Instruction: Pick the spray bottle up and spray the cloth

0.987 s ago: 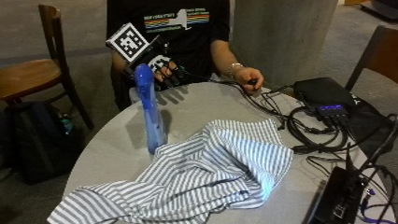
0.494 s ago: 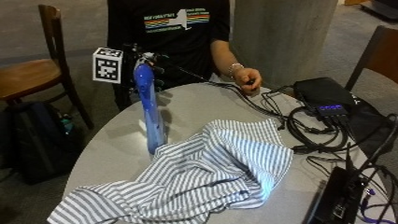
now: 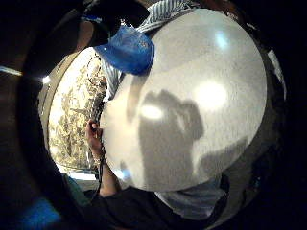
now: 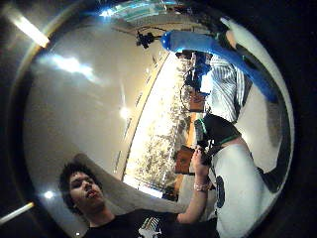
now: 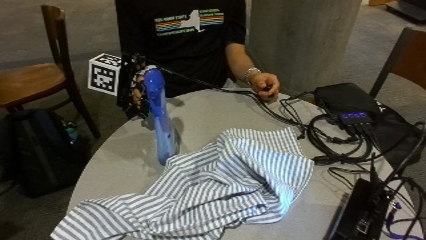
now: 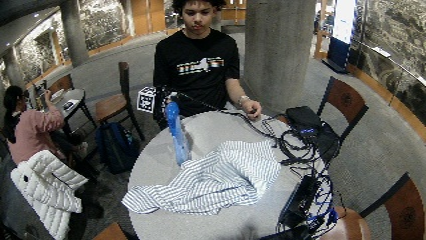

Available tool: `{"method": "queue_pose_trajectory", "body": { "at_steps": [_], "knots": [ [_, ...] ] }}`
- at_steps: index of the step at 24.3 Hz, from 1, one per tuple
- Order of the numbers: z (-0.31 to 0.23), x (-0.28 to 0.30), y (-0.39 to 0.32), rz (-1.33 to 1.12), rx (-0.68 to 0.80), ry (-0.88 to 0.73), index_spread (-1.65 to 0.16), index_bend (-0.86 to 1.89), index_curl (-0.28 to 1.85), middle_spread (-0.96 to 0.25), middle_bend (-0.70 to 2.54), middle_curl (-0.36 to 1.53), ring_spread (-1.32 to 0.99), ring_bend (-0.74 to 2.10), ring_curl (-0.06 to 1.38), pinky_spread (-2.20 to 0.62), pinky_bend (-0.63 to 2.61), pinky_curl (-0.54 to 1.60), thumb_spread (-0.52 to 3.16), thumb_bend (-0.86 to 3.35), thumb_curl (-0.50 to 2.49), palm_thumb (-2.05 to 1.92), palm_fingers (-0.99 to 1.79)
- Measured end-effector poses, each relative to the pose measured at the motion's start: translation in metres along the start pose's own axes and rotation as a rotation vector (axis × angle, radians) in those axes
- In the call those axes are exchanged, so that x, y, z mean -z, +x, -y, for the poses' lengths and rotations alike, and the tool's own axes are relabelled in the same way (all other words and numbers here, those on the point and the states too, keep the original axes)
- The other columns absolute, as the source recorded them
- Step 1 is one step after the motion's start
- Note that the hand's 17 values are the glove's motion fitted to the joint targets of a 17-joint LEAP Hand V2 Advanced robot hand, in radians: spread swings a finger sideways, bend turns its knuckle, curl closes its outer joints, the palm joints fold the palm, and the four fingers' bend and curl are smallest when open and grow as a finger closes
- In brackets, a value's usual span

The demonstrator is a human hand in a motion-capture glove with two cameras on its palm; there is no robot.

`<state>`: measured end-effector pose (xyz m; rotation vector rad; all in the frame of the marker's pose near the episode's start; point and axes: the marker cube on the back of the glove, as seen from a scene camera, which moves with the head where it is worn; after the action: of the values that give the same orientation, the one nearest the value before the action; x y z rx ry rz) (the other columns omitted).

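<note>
A tall blue spray bottle [image 5: 160, 125] [image 6: 176, 135] stands upright on the round grey table [image 5: 213, 112], its base touching the edge of the striped blue-and-white cloth [image 5: 219, 190] [image 6: 213, 180], which lies crumpled across the table's near half. My gloved right hand [image 5: 136, 87] [image 6: 162, 99] hovers level with the bottle's head, just behind it on the side away from the cloth, fingers relaxed and holding nothing. The bottle partly hides it. The palm views show the bottle's blue head [image 3: 127, 48] [image 4: 218, 47] close by and the cloth [image 4: 225, 87] beyond.
The person's bare left hand [image 5: 265, 82] rests at the table's far edge, holding a cable. A black box [image 5: 346, 100] and tangled cables [image 5: 333, 145] fill the right side. A wooden chair [image 5: 33, 80] and a dark backpack [image 5: 40, 150] stand left of the table.
My right hand has moved from the cloth side of the bottle's head across behind it to the other side, and dropped slightly. Bottle and cloth have not moved.
</note>
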<state>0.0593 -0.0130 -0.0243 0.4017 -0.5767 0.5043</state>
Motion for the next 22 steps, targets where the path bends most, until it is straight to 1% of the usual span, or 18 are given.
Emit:
{"method": "queue_pose_trajectory", "body": {
  "at_steps": [5, 9, 12, 16, 18, 20, 22],
  "knots": [
    [0.04, -0.013, 0.002, -0.031, -0.034, 0.036, -0.29, -0.03, 0.17, 0.05, 0.22, 0.35, 0.02, 0.37, 0.33, 0.24, 0.6, 0.31, 1.08, 0.19, 0.34, 0.76, 0.61],
    [0.05, -0.019, 0.002, -0.049, -0.034, 0.057, -0.31, -0.03, 0.13, 0.06, 0.22, 0.35, 0.02, 0.39, 0.34, 0.19, 0.77, 0.35, 1.09, 0.19, 0.36, 0.82, 0.62],
    [0.054, -0.02, 0.002, -0.078, -0.022, 0.102, -0.31, -0.02, 0.1, 0.06, 0.24, 0.37, 0.02, 0.42, 0.34, 0.14, 0.83, 0.36, 1.09, 0.2, 0.37, 0.87, 0.65],
    [0.054, -0.015, 0.0, -0.105, 0.014, 0.174, -0.27, 0.09, 0.12, 0.01, 0.27, 0.38, -0.02, 0.52, 0.36, -0.01, 0.8, 0.35, 1.05, 0.23, 0.41, 0.97, 0.92],
    [0.054, -0.014, -0.001, -0.1, 0.026, 0.186, -0.25, 0.21, 0.16, -0.02, 0.26, 0.39, -0.06, 0.53, 0.37, -0.13, 0.75, 0.34, 0.9, 0.21, 0.44, 1.02, 1.11],
    [0.053, -0.013, -0.002, -0.099, 0.035, 0.184, -0.25, 0.29, 0.21, -0.05, 0.27, 0.41, -0.08, 0.55, 0.39, -0.18, 0.71, 0.35, 0.81, 0.2, 0.47, 1.05, 1.2],
    [0.051, -0.012, -0.002, -0.093, 0.05, 0.185, -0.24, 0.32, 0.24, -0.07, 0.29, 0.43, -0.09, 0.56, 0.42, -0.21, 0.7, 0.36, 0.73, 0.2, 0.49, 1.09, 1.23]
  ]
}}
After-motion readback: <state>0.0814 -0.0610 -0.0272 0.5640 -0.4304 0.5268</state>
